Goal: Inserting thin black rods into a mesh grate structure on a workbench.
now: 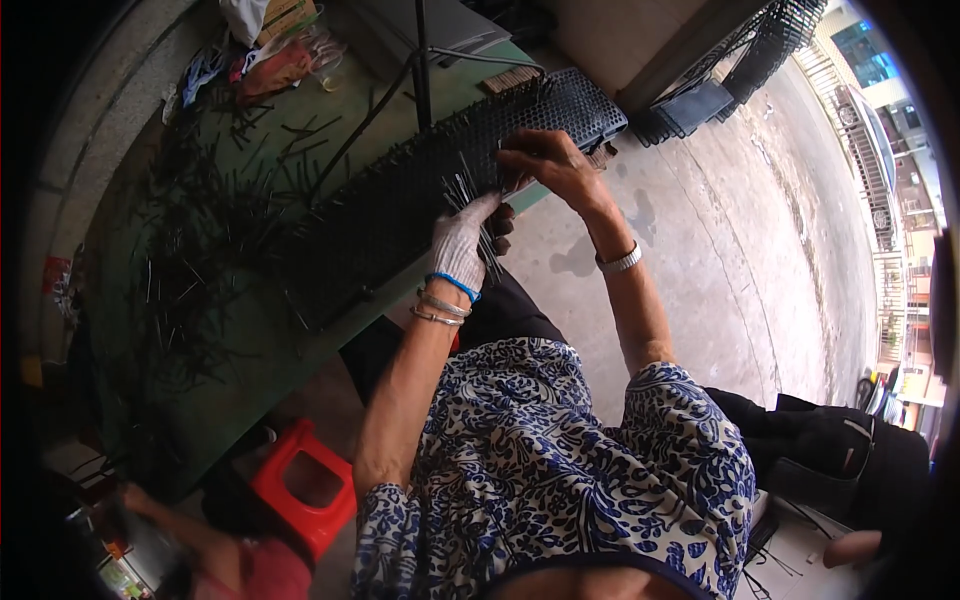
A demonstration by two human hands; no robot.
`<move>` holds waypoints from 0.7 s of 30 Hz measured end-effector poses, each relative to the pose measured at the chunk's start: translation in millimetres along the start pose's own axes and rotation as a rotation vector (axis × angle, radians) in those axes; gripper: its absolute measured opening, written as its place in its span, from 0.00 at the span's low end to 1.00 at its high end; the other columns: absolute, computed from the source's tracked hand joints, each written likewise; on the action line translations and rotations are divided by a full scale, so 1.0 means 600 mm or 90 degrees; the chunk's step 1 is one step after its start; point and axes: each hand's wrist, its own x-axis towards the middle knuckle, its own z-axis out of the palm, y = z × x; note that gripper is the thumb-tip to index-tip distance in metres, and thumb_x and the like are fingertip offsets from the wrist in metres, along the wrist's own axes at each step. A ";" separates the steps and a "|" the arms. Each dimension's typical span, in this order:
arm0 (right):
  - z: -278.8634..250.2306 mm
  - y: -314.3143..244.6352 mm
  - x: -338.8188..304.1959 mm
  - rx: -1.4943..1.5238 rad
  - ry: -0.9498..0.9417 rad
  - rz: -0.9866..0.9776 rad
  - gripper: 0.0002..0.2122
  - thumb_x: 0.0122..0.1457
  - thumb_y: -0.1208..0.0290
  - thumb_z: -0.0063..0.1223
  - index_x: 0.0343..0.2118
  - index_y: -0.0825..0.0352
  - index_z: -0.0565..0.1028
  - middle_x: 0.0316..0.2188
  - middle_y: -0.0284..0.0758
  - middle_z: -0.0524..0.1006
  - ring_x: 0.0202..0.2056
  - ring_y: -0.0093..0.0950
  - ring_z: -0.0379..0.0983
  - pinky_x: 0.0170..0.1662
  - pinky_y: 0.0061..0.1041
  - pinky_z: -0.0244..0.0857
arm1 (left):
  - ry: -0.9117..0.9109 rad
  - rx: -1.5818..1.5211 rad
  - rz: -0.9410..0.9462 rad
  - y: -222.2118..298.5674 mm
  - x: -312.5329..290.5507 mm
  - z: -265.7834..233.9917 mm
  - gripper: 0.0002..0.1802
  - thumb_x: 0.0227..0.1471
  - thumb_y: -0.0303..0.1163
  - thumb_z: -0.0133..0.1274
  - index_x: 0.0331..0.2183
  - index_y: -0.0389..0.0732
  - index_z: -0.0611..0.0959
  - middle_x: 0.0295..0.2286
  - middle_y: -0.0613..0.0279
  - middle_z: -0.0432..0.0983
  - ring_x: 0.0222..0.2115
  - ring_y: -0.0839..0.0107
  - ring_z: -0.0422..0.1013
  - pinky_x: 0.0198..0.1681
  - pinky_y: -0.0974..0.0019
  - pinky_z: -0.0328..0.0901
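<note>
My left hand [460, 245], in a white knit glove with darker fingertips, is closed around a bundle of thin, dark, stiff sticks [461, 186]. Their ends poke out above and below the fist. To its right, my bare right hand [556, 168] has its fingers pinched together over the edge of a long black perforated panel [578, 105]; whatever is between them is too small to make out. The panel lies along the near edge of a green table [230, 415], its holes showing most clearly at the right end. Small dark pieces line its far edge.
Loose dark strips [215, 235] lie heaped across the table's left side. A dark metal stand [423, 75] rises behind the panel. Plastic bags [285, 65] sit at the far left. Below the table are a red stool [300, 480] and another person's arm [180, 520]. Black racks [690, 110] stand right.
</note>
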 end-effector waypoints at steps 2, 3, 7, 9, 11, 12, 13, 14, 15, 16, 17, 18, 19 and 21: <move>-0.002 -0.004 0.000 0.026 -0.007 0.010 0.11 0.58 0.70 0.53 0.34 0.75 0.75 0.23 0.35 0.77 0.24 0.21 0.74 0.29 0.20 0.69 | 0.011 -0.012 -0.013 0.000 -0.002 0.001 0.08 0.49 0.32 0.56 0.31 0.37 0.82 0.22 0.60 0.78 0.16 0.76 0.71 0.14 0.74 0.63; -0.003 -0.008 0.001 0.019 -0.001 0.004 0.10 0.58 0.70 0.53 0.34 0.75 0.75 0.22 0.35 0.77 0.24 0.21 0.74 0.29 0.20 0.69 | 0.012 -0.012 -0.013 0.001 -0.003 0.000 0.08 0.49 0.32 0.56 0.31 0.37 0.82 0.22 0.60 0.78 0.16 0.76 0.71 0.14 0.74 0.63; -0.013 -0.004 0.003 0.001 -0.019 0.011 0.12 0.57 0.68 0.55 0.36 0.73 0.76 0.25 0.34 0.78 0.26 0.20 0.75 0.32 0.19 0.69 | 0.010 0.033 -0.014 0.004 -0.010 0.005 0.09 0.49 0.32 0.56 0.31 0.36 0.82 0.22 0.60 0.79 0.16 0.76 0.71 0.15 0.75 0.63; -0.019 -0.006 0.008 0.008 -0.039 0.016 0.11 0.58 0.69 0.54 0.35 0.74 0.76 0.25 0.34 0.78 0.26 0.20 0.75 0.32 0.19 0.69 | 0.015 0.049 -0.014 0.005 -0.011 0.006 0.09 0.49 0.32 0.55 0.31 0.35 0.82 0.22 0.60 0.79 0.16 0.76 0.71 0.15 0.75 0.63; -0.024 -0.016 0.009 0.016 -0.061 0.022 0.10 0.58 0.70 0.53 0.34 0.74 0.76 0.25 0.34 0.78 0.26 0.20 0.75 0.32 0.19 0.69 | 0.006 0.017 -0.010 0.001 -0.005 0.000 0.10 0.50 0.33 0.56 0.32 0.37 0.82 0.23 0.60 0.79 0.17 0.76 0.72 0.16 0.74 0.64; -0.025 -0.029 0.009 -0.017 -0.025 0.001 0.08 0.58 0.72 0.52 0.33 0.74 0.76 0.25 0.35 0.78 0.26 0.20 0.75 0.32 0.19 0.69 | 0.007 0.017 -0.010 -0.003 0.000 -0.006 0.10 0.50 0.33 0.56 0.32 0.37 0.82 0.23 0.60 0.79 0.17 0.76 0.72 0.16 0.74 0.64; -0.026 -0.034 0.009 -0.049 0.010 -0.021 0.07 0.58 0.74 0.51 0.32 0.74 0.75 0.25 0.35 0.78 0.27 0.20 0.75 0.32 0.20 0.69 | 0.004 -0.020 -0.030 -0.009 0.006 -0.014 0.10 0.51 0.35 0.55 0.34 0.39 0.81 0.25 0.60 0.80 0.21 0.74 0.73 0.20 0.71 0.67; -0.030 -0.033 0.013 -0.050 0.012 -0.020 0.07 0.58 0.74 0.51 0.32 0.74 0.75 0.25 0.35 0.78 0.27 0.20 0.75 0.32 0.20 0.69 | -0.001 -0.056 -0.053 -0.009 0.007 -0.012 0.11 0.53 0.36 0.54 0.36 0.41 0.81 0.28 0.59 0.80 0.25 0.72 0.75 0.24 0.69 0.70; -0.036 -0.028 0.022 -0.076 0.103 -0.065 0.06 0.58 0.75 0.50 0.32 0.74 0.75 0.25 0.35 0.78 0.27 0.21 0.75 0.32 0.20 0.69 | -0.004 -0.055 -0.054 -0.011 0.008 -0.009 0.11 0.53 0.36 0.54 0.36 0.41 0.81 0.28 0.59 0.80 0.25 0.72 0.75 0.24 0.69 0.70; -0.041 -0.022 0.032 -0.102 0.194 -0.109 0.05 0.58 0.77 0.49 0.33 0.73 0.74 0.25 0.35 0.78 0.27 0.21 0.76 0.32 0.20 0.69 | -0.023 -0.099 -0.080 -0.014 0.009 -0.005 0.11 0.54 0.36 0.53 0.37 0.41 0.81 0.29 0.58 0.80 0.26 0.70 0.75 0.27 0.65 0.71; -0.039 -0.016 0.042 -0.102 0.194 -0.109 0.05 0.58 0.77 0.49 0.33 0.73 0.74 0.25 0.35 0.78 0.27 0.21 0.76 0.32 0.20 0.69 | -0.041 -0.144 -0.104 -0.013 0.009 -0.003 0.11 0.55 0.36 0.52 0.37 0.41 0.80 0.30 0.58 0.79 0.27 0.67 0.76 0.30 0.62 0.73; -0.036 -0.009 0.054 -0.154 0.260 -0.174 0.05 0.58 0.77 0.49 0.33 0.73 0.74 0.25 0.36 0.78 0.27 0.22 0.76 0.32 0.20 0.69 | -0.041 -0.144 -0.104 -0.014 0.011 -0.003 0.11 0.55 0.36 0.52 0.37 0.41 0.80 0.30 0.58 0.79 0.27 0.67 0.76 0.30 0.62 0.73; -0.033 -0.003 0.066 -0.206 0.326 -0.240 0.05 0.57 0.77 0.50 0.33 0.73 0.74 0.25 0.36 0.78 0.27 0.22 0.76 0.33 0.20 0.69 | -0.067 -0.181 -0.134 -0.017 0.015 -0.002 0.11 0.56 0.36 0.51 0.37 0.40 0.80 0.30 0.57 0.79 0.28 0.66 0.76 0.32 0.59 0.73; -0.031 0.011 0.089 -0.215 0.330 -0.256 0.05 0.57 0.77 0.50 0.33 0.72 0.74 0.25 0.37 0.78 0.27 0.23 0.76 0.32 0.21 0.69 | -0.092 -0.220 -0.163 -0.022 0.021 -0.004 0.10 0.56 0.35 0.50 0.37 0.40 0.79 0.30 0.56 0.79 0.29 0.64 0.76 0.34 0.57 0.74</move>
